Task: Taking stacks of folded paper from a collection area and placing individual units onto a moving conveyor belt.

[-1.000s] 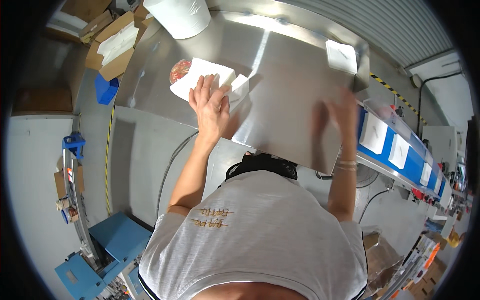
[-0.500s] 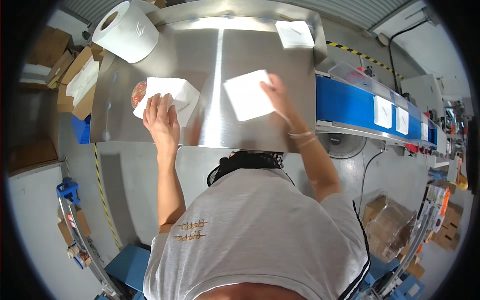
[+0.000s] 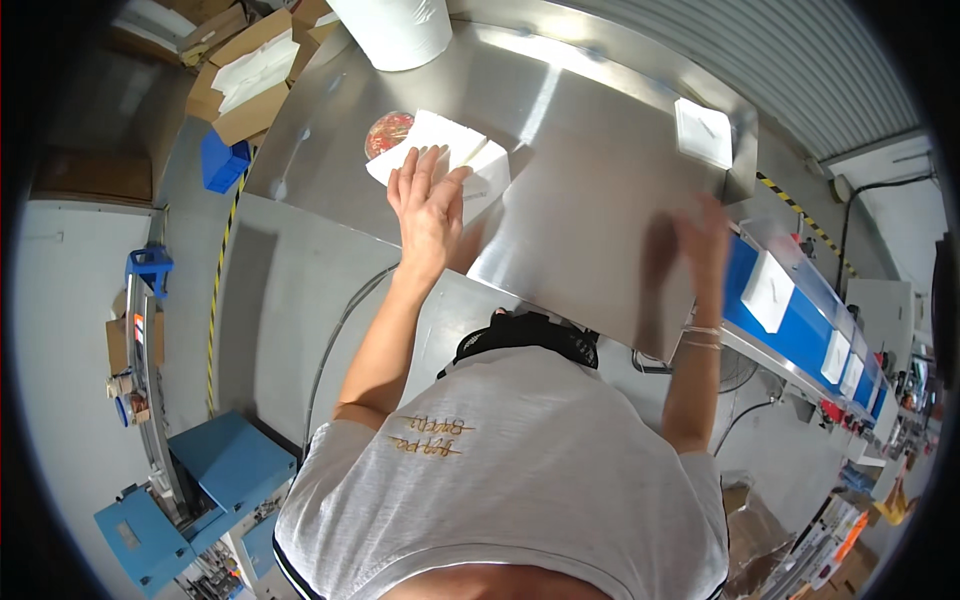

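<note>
My left hand point(image 3: 428, 205) rests with its fingers stretched out and a little apart on white square packets point(image 3: 485, 185) lying at the left of the steel table. Those packets partly cover a round clear dish point(image 3: 388, 133) of small red things. Over the table's right edge, beside the conveyor, my right hand point(image 3: 703, 250) is smeared by motion; nothing shows in it, and its fingers are too blurred to read. A white square packet point(image 3: 768, 292) lies on the near end of the blue conveyor belt point(image 3: 740, 262), just right of that hand.
More white packets point(image 3: 836, 357) lie farther along the belt. A small white stack point(image 3: 703, 133) sits in the table's far right corner. A large white roll point(image 3: 395, 35) stands at the far left edge. Open cardboard boxes point(image 3: 250, 75) and a blue bin point(image 3: 222, 162) flank the table's left.
My right hand has moved right, and the packet it held now lies on the belt. My left hand stays on the left packets. The whole view has turned and shifted.
</note>
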### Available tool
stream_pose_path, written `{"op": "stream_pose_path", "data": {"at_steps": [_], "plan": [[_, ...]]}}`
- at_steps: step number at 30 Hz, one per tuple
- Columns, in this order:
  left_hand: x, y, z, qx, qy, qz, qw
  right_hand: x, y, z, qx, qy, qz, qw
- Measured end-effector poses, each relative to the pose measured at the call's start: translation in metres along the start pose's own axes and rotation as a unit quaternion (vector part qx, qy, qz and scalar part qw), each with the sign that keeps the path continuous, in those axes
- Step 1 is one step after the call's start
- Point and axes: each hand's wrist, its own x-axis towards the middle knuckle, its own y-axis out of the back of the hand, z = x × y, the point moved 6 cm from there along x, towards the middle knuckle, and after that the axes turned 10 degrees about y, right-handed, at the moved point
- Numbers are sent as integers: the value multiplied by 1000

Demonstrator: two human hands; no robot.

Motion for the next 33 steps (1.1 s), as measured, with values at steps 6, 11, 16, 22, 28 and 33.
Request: {"op": "stream_pose_path", "data": {"at_steps": [6,11,16,22,28,33], "plan": [[1,2,-2,-3,-26,-42,999,67,-92,-205,414,115,-184,884],[27,11,-26,17,16,-51,998,65,-89,-211,448,183,-255,837],[49,22,-40,-40,-7,-113,993,19,-62,-127,567,-148,-172,792],[22,-5,17,-44,103,-150,982,-56,13,47,245,-230,-2,942],[-48,-43,150,-141,12,-188,972,-138,84,226,94,-304,101,943],[-77,-48,209,-126,-29,-169,977,-140,142,238,-279,-238,28,930]]}}
